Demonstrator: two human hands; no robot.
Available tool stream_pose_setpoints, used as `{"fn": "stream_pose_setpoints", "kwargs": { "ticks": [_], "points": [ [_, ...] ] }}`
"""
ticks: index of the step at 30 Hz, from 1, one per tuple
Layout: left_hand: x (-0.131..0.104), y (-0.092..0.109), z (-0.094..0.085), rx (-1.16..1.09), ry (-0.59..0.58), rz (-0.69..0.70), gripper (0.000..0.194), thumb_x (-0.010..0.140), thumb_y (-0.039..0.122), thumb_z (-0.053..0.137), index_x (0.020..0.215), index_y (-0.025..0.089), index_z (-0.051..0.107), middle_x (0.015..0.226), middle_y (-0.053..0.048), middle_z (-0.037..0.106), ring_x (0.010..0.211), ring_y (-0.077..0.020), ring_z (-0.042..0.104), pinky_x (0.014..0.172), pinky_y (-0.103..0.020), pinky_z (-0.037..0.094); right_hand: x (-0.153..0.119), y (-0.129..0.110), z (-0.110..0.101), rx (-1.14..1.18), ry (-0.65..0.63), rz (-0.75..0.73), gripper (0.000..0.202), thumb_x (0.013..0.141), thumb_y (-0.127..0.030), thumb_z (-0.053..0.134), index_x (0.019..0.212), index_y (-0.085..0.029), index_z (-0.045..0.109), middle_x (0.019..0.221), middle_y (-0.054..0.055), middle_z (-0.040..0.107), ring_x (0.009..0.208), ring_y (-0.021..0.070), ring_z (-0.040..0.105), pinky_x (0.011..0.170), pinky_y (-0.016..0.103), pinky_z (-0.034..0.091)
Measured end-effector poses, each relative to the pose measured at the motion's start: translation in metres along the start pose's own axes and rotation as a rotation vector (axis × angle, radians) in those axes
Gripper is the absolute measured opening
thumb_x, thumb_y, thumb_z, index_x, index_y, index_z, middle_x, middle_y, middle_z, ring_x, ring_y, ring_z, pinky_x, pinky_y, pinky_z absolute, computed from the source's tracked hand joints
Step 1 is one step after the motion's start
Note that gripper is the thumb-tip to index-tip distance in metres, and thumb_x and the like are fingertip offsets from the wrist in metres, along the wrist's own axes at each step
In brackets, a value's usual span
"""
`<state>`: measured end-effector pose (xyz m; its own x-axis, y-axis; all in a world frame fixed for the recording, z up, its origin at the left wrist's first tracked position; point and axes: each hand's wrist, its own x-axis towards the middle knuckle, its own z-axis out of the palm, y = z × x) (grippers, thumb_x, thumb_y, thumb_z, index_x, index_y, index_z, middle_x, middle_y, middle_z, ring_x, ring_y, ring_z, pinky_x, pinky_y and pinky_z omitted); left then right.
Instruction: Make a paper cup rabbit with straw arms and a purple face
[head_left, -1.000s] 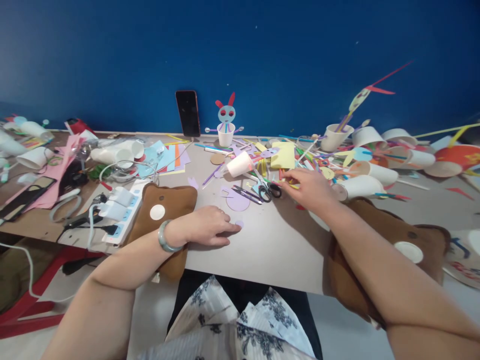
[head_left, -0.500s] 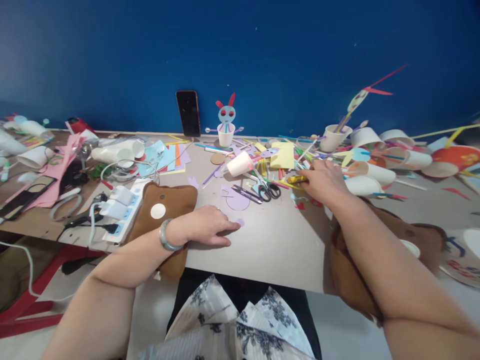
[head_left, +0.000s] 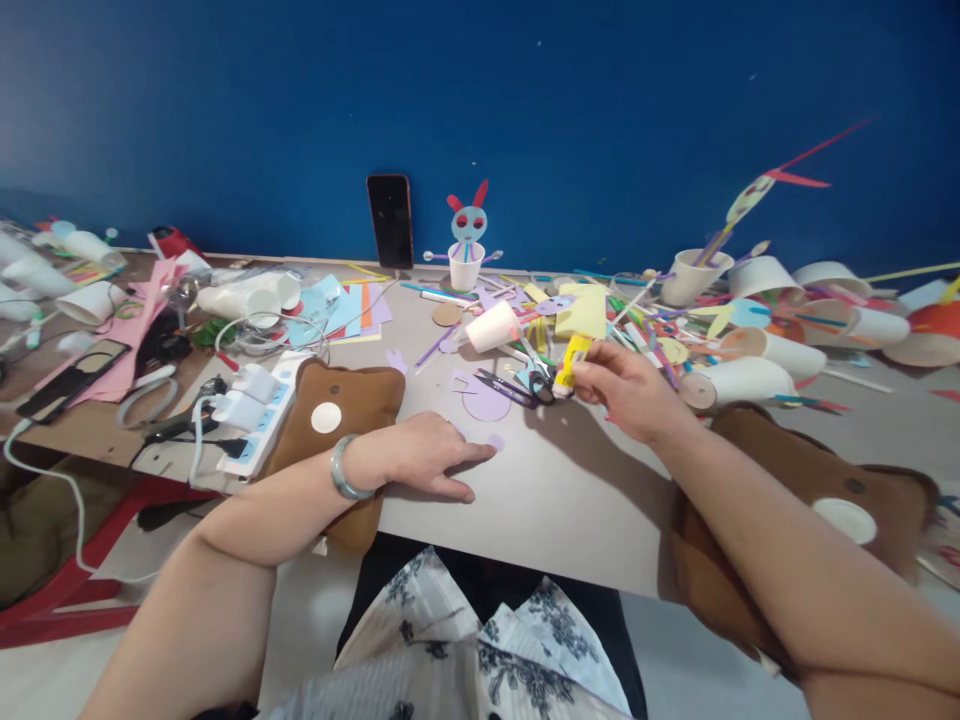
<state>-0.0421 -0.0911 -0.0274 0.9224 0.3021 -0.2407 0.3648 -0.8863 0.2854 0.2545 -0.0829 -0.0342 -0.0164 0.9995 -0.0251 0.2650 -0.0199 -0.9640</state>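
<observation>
My right hand holds a yellow glue stick between thumb and fingers, raised over the table beside the scissors. My left hand rests on the table with its index finger stretched out, the fingertip touching a small purple paper piece. Behind that piece lies a larger purple paper circle. A white paper cup lies on its side farther back. The paper figure with red ears stands in a white cup by the wall.
Brown cushions lie under both forearms. At left are a power strip, cables and pink paper. A phone leans on the blue wall. Several cups, colored sticks and yellow paper crowd the back right.
My right hand has lifted the yellow glue stick off the pile and brought it left and nearer. My left hand keeps its place on the small purple piece. The view has shifted slightly.
</observation>
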Motion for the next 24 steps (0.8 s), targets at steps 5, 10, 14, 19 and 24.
{"fn": "stream_pose_setpoints", "kwargs": {
  "ticks": [5,10,14,19,24],
  "points": [
    [0.001,-0.001,0.003,0.019,-0.004,-0.002,0.072,0.096,0.066,0.053,0.15,0.018,0.05,0.08,-0.006,0.074,0.074,-0.0241,0.07,0.063,-0.033,0.041,-0.019,0.007,0.034,0.183,-0.179,0.024,0.039,0.077,-0.051,0.079,0.09,-0.023,0.055,0.078,0.0,0.067,0.057,0.0118,0.056,0.05,0.025,0.043],
    [0.002,-0.001,0.003,0.036,-0.006,-0.004,0.073,0.095,0.066,0.053,0.15,0.019,0.049,0.08,-0.006,0.075,0.072,-0.0246,0.07,0.062,-0.033,0.042,-0.035,0.007,0.052,0.185,-0.241,-0.054,0.045,0.078,-0.05,0.081,0.108,-0.025,0.06,0.088,0.002,0.071,0.071,0.0167,0.065,0.059,0.029,0.052],
    [0.002,-0.002,0.003,0.052,0.015,0.012,0.071,0.096,0.067,0.051,0.149,0.021,0.05,0.079,-0.005,0.074,0.071,-0.0244,0.069,0.061,-0.032,0.042,-0.038,0.007,0.052,-0.022,-0.233,-0.161,0.028,0.085,-0.048,0.074,0.093,-0.022,0.066,0.083,0.003,0.07,0.069,0.0163,0.062,0.066,0.031,0.054],
    [0.003,-0.005,0.008,0.075,0.085,0.04,0.068,0.096,0.067,0.051,0.141,0.016,0.056,0.073,-0.006,0.072,0.068,-0.0241,0.068,0.061,-0.032,0.042,-0.037,0.009,0.05,-0.166,-0.261,-0.245,0.022,0.088,-0.043,0.071,0.091,-0.022,0.069,0.082,0.003,0.071,0.069,0.0162,0.063,0.066,0.03,0.053],
    [0.004,-0.006,0.01,0.112,0.096,0.046,0.072,0.094,0.072,0.049,0.139,0.016,0.057,0.08,-0.009,0.072,0.071,-0.0255,0.067,0.063,-0.034,0.043,-0.036,0.01,0.052,-0.224,-0.279,-0.296,0.019,0.089,-0.039,0.069,0.091,-0.021,0.07,0.081,0.003,0.072,0.069,0.0163,0.067,0.066,0.029,0.054]
  ]
}}
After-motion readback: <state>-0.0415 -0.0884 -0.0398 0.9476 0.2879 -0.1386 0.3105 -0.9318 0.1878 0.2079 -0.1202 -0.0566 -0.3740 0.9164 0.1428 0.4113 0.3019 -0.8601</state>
